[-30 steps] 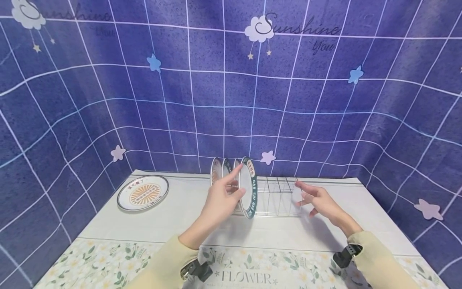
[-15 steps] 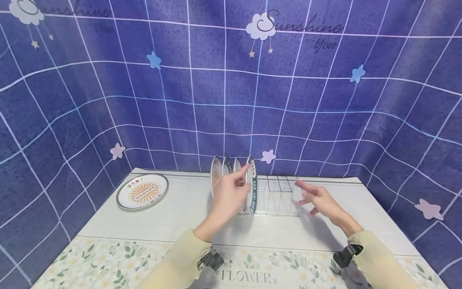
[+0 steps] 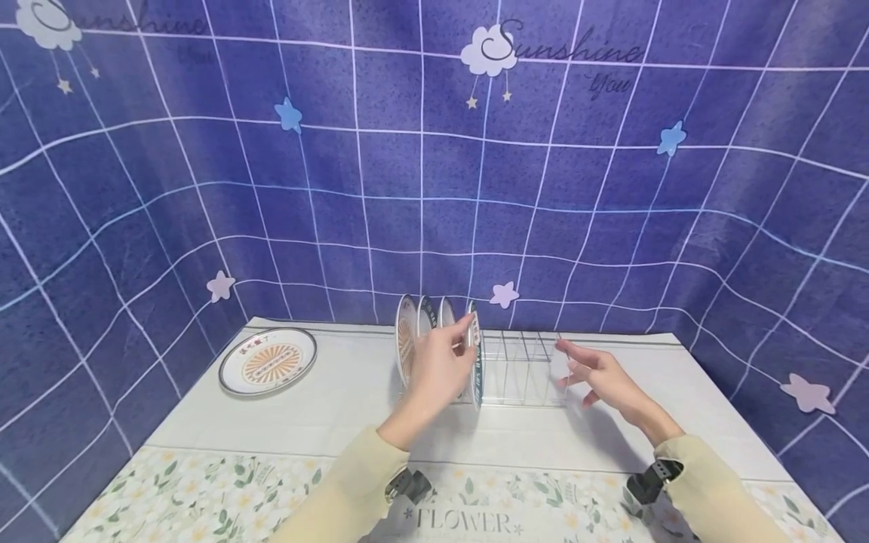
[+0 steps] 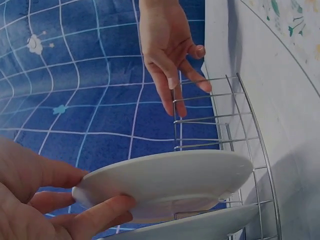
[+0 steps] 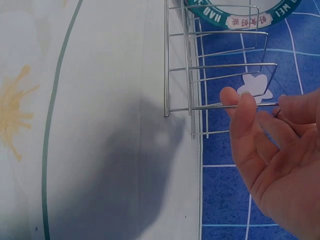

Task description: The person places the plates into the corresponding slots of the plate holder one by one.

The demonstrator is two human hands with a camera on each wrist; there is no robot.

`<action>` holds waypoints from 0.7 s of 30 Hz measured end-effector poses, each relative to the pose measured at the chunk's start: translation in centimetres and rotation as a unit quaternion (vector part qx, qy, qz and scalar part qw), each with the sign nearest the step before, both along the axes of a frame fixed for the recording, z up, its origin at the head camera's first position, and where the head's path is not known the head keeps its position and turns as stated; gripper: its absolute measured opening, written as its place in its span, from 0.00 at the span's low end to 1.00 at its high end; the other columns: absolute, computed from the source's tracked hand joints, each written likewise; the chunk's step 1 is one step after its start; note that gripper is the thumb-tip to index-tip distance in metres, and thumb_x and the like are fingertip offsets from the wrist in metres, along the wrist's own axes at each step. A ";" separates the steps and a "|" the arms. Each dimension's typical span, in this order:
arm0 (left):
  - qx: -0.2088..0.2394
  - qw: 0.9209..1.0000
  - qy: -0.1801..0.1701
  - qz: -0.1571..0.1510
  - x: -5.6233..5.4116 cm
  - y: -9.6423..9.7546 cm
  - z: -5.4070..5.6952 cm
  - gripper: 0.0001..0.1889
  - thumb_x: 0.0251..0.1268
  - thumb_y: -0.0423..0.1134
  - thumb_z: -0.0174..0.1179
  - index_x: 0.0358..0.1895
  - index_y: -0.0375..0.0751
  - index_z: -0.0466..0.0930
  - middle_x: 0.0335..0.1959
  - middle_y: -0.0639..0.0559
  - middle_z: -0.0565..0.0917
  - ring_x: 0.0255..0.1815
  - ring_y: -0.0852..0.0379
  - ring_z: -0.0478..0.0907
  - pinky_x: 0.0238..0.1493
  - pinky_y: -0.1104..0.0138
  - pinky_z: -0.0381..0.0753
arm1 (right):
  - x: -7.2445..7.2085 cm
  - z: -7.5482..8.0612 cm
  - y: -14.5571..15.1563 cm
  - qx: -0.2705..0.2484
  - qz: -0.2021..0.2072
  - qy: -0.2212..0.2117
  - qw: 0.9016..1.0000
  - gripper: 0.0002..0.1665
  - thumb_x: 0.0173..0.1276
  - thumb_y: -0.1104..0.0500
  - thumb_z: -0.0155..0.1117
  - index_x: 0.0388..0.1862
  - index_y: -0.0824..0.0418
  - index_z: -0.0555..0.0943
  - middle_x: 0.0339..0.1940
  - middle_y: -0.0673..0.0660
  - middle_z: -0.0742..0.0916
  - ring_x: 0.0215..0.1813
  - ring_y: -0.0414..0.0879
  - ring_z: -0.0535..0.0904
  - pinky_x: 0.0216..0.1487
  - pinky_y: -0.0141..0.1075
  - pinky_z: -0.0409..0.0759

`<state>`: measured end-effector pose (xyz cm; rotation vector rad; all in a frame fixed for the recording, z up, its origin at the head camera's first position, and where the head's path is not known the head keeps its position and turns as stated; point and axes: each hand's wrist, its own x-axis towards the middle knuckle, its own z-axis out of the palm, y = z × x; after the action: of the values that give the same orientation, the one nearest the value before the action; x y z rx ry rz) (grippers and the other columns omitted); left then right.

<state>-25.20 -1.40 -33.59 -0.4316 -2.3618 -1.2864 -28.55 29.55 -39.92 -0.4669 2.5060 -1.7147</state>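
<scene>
My left hand (image 3: 434, 371) pinches the edge of a white plate with a green lettered rim (image 3: 478, 381), which stands nearly upright in a wire dish rack (image 3: 523, 360). The left wrist view shows the plate's pale underside (image 4: 170, 175), with a thumb and fingers at its edge. Left of it several more plates stand in the rack, among them one with an orange sunburst (image 3: 406, 339); my left hand partly hides them. At the rack's right end, my right hand (image 3: 600, 377) holds the end wire (image 5: 235, 106) between thumb and fingers.
A sunburst plate (image 3: 268, 362) lies flat on the white tabletop (image 3: 353, 422) at the left. Rack slots (image 3: 505, 347) without plates lie between the green-rimmed plate and my right hand. A blue checked cloth (image 3: 380, 181) hangs behind and at both sides.
My left hand has moved right with the green-rimmed plate, which now stands more edge-on in the rack, apart from the plates to its left. My right hand has stayed at the rack's end.
</scene>
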 end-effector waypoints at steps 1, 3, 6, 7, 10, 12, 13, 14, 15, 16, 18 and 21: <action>0.001 1.000 -0.004 -0.002 -0.1 0.0 0.0 0.29 0.62 0.27 0.69 0.68 0.40 0.82 0.55 0.43 0.88 0.33 0.54 0.89 0.11 0.69 0.73 | 0.0 0.0 0.0 0.000 0.001 0.000 1.000 0.32 0.85 0.63 0.52 0.83 0.67 0.60 0.82 0.67 0.65 0.52 0.60 0.88 0.24 0.44 0.86; 0.002 1.000 -0.014 -0.008 -0.2 0.0 -0.1 0.31 0.60 0.26 0.71 0.69 0.41 0.81 0.58 0.44 0.87 0.44 0.48 0.90 0.17 0.69 0.78 | 0.0 0.0 0.0 -0.002 0.000 -0.003 1.000 0.32 0.85 0.62 0.52 0.83 0.67 0.61 0.82 0.66 0.65 0.52 0.60 0.88 0.25 0.44 0.86; -0.003 1.000 -0.019 -0.014 -0.3 0.0 -0.3 0.34 0.57 0.23 0.73 0.70 0.43 0.81 0.63 0.46 0.84 0.48 0.46 0.89 0.23 0.70 0.82 | 0.0 -0.1 0.0 -0.002 -0.001 -0.005 1.000 0.32 0.85 0.62 0.52 0.83 0.66 0.61 0.82 0.66 0.64 0.53 0.60 0.88 0.25 0.44 0.86; -0.005 1.000 -0.022 -0.015 -0.3 -0.1 -0.4 0.35 0.57 0.22 0.72 0.70 0.44 0.80 0.63 0.45 0.84 0.47 0.48 0.90 0.24 0.70 0.83 | -0.1 -0.1 0.0 -0.002 -0.001 -0.005 1.000 0.32 0.85 0.62 0.52 0.84 0.66 0.61 0.82 0.66 0.64 0.53 0.60 0.88 0.25 0.44 0.86; -0.004 0.999 -0.026 -0.020 -0.4 -0.2 -0.7 0.36 0.56 0.20 0.72 0.71 0.42 0.80 0.61 0.40 0.84 0.38 0.52 0.90 0.20 0.70 0.82 | -0.1 0.0 -0.1 0.001 0.000 -0.004 1.000 0.32 0.85 0.61 0.52 0.84 0.66 0.60 0.82 0.66 0.64 0.53 0.61 0.88 0.25 0.43 0.86; -0.005 0.999 -0.026 -0.021 -0.4 -0.3 -0.9 0.36 0.55 0.19 0.71 0.71 0.40 0.79 0.60 0.37 0.84 0.31 0.56 0.88 0.17 0.70 0.80 | -0.1 0.0 -0.1 0.002 0.000 -0.003 1.000 0.32 0.85 0.61 0.52 0.84 0.66 0.61 0.82 0.66 0.64 0.54 0.62 0.87 0.25 0.43 0.86; -0.006 0.999 -0.024 -0.021 -0.4 -0.3 -0.9 0.36 0.55 0.19 0.71 0.71 0.39 0.79 0.60 0.36 0.84 0.29 0.58 0.87 0.15 0.69 0.79 | -0.1 0.0 -0.1 0.003 0.000 -0.002 1.000 0.32 0.85 0.61 0.52 0.84 0.66 0.61 0.82 0.66 0.64 0.54 0.62 0.87 0.25 0.43 0.86; -0.006 0.999 -0.023 -0.021 -0.4 -0.3 -1.0 0.36 0.55 0.19 0.71 0.71 0.38 0.79 0.60 0.36 0.84 0.27 0.59 0.85 0.14 0.69 0.78 | -0.1 0.0 -0.1 0.003 0.000 -0.002 1.000 0.32 0.85 0.61 0.52 0.84 0.66 0.61 0.82 0.66 0.64 0.54 0.62 0.87 0.25 0.43 0.86; -0.008 1.000 -0.022 -0.019 -0.5 -0.3 -1.0 0.36 0.55 0.19 0.72 0.71 0.38 0.78 0.59 0.35 0.84 0.24 0.61 0.83 0.13 0.69 0.77 | -0.1 0.0 -0.1 0.003 -0.002 -0.003 1.000 0.32 0.85 0.61 0.52 0.84 0.66 0.61 0.82 0.66 0.65 0.54 0.62 0.87 0.25 0.43 0.86; -0.012 1.000 -0.020 -0.016 -0.5 -0.2 -1.1 0.36 0.55 0.20 0.72 0.71 0.38 0.78 0.59 0.35 0.85 0.23 0.62 0.82 0.13 0.69 0.77 | -0.1 0.0 -0.1 0.003 -0.002 -0.002 1.000 0.32 0.86 0.62 0.51 0.83 0.66 0.61 0.82 0.66 0.65 0.54 0.62 0.87 0.25 0.43 0.86; -0.019 1.000 -0.018 -0.011 -0.5 -0.1 -1.2 0.36 0.55 0.20 0.73 0.71 0.39 0.78 0.59 0.36 0.85 0.22 0.64 0.79 0.13 0.70 0.77 | -0.1 0.0 0.0 0.003 -0.001 -0.002 1.000 0.32 0.86 0.62 0.51 0.83 0.66 0.61 0.82 0.66 0.65 0.54 0.62 0.87 0.25 0.43 0.86; -0.034 0.999 -0.016 -0.003 -0.5 0.0 -1.3 0.37 0.56 0.21 0.72 0.72 0.40 0.78 0.57 0.36 0.86 0.17 0.64 0.74 0.12 0.71 0.74 | 0.0 -0.1 0.0 0.003 -0.002 -0.002 1.000 0.32 0.85 0.62 0.51 0.83 0.66 0.61 0.82 0.66 0.65 0.54 0.62 0.87 0.25 0.43 0.86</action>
<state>-25.67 -1.35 -34.94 -0.4418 -2.4376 -1.2274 -28.59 29.54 -40.02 -0.4589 2.5104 -1.7073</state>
